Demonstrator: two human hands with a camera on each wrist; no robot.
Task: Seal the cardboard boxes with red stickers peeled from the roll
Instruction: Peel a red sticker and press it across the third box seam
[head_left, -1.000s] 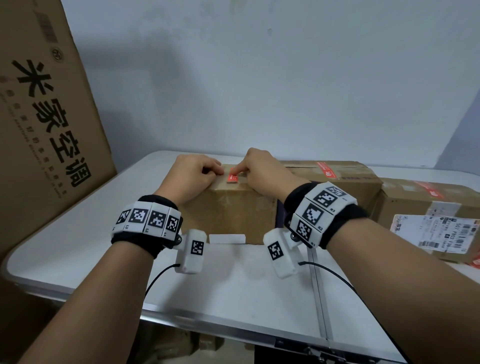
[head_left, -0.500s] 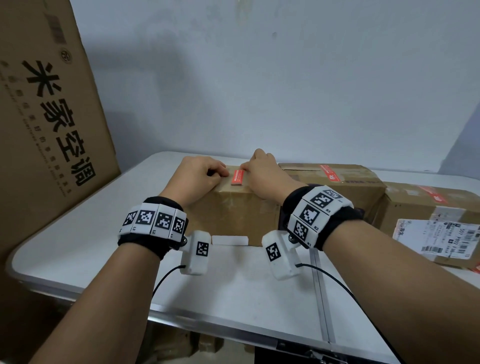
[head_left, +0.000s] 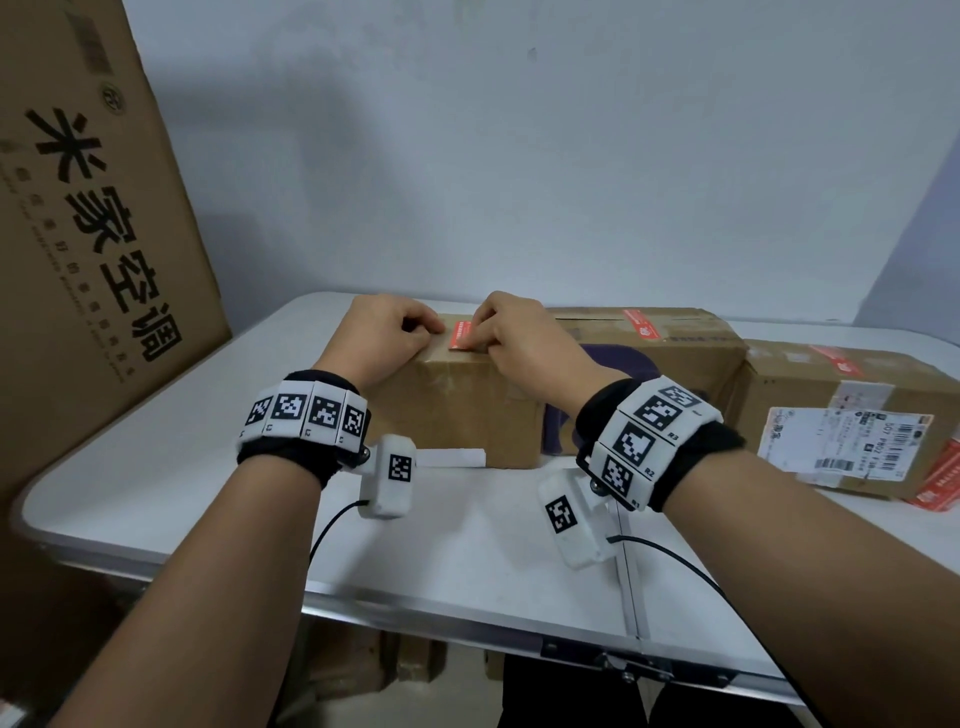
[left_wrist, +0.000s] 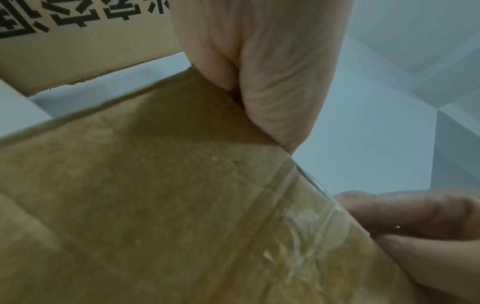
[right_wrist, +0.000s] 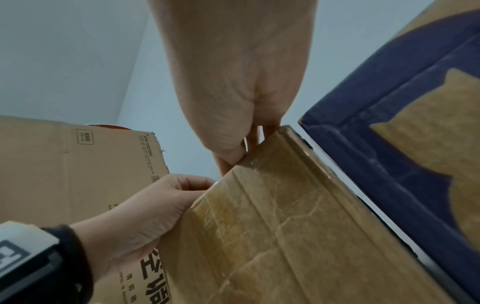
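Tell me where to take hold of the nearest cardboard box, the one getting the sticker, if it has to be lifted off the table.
Probably grip the nearest cardboard box by its two short end faces, one hand from the left and one from the right. It lies flat on the white table. A second box sits close behind, and the red sticker lies on the top, which is best left untouched.

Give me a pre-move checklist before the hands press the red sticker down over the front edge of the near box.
1. Red sticker on top of the near box at its front edge: ok.
2. Left hand beside the sticker on the box top: ok.
3. Right hand fingers at the sticker's near end: ok.
4. Sticker fully stuck flat: cannot tell.
5. Box resting on the table: ok.
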